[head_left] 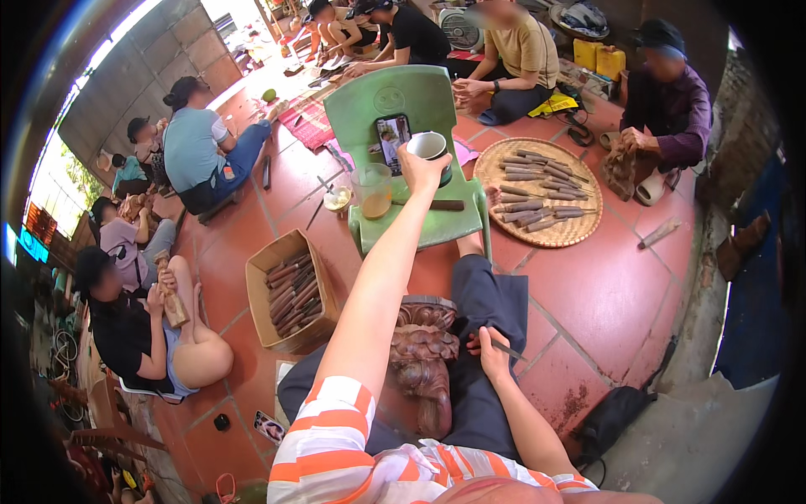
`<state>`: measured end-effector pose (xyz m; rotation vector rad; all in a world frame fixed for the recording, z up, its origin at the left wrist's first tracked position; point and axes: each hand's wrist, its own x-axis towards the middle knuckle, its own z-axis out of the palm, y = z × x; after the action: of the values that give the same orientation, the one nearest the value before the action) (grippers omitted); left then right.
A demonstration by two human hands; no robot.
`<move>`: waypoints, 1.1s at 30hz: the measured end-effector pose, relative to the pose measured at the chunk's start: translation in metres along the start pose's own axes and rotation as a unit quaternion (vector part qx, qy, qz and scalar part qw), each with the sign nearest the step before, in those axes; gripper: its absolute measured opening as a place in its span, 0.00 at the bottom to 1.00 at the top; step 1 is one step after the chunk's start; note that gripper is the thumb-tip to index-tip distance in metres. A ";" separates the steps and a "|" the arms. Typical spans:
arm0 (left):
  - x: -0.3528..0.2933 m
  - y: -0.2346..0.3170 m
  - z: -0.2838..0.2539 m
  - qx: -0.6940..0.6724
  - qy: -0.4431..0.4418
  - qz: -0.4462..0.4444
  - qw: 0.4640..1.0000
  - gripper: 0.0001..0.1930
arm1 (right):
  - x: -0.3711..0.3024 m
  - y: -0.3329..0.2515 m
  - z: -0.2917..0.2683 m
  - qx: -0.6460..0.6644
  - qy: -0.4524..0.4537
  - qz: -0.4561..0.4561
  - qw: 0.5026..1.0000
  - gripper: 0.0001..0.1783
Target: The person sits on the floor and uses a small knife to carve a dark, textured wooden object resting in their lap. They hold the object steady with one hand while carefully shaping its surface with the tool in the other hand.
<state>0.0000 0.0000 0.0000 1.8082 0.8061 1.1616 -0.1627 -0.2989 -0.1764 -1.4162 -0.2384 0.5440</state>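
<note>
My left hand [422, 170] reaches forward over a green plastic chair [361, 99] and is closed round a cup [430, 145] with a pale inside. A phone [391, 139] leans on the chair's backrest beside it. On the seat stand a clear plastic cup [375, 204] of brownish liquid and a dark stick-like tool [445, 205]. Down by my right thigh, my right hand [494, 353] is closed on a thin flat blade tool [509, 349]; its handle is hidden in the fingers. Between my legs rests a carved brown wooden piece [422, 343] with scrolled relief.
A cardboard box [262, 309] of wooden-handled tools stands left. A round woven tray [579, 223] with more such tools lies right of the chair. A small tub [337, 199] sits left of the chair. Several people sit around, one holding carved wood [174, 307]. A black bag [617, 420] lies right.
</note>
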 end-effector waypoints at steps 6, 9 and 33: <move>0.005 -0.014 0.026 0.002 0.028 0.038 0.999 0.42 | 0.015 -0.008 -0.008 -0.025 -0.011 -0.008 1.000 0.18; 0.003 -0.024 0.033 -0.002 0.014 0.022 1.000 0.41 | 0.016 -0.005 -0.007 -0.025 -0.008 -0.007 1.000 0.18; -0.031 -0.033 -0.043 0.043 -0.156 -0.010 0.987 0.57 | 0.008 -0.006 0.008 0.005 -0.004 -0.006 1.000 0.18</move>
<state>-0.0542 0.0018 -0.0318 1.9855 0.6947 0.8122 -0.1580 -0.2886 -0.1708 -1.4018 -0.2502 0.5395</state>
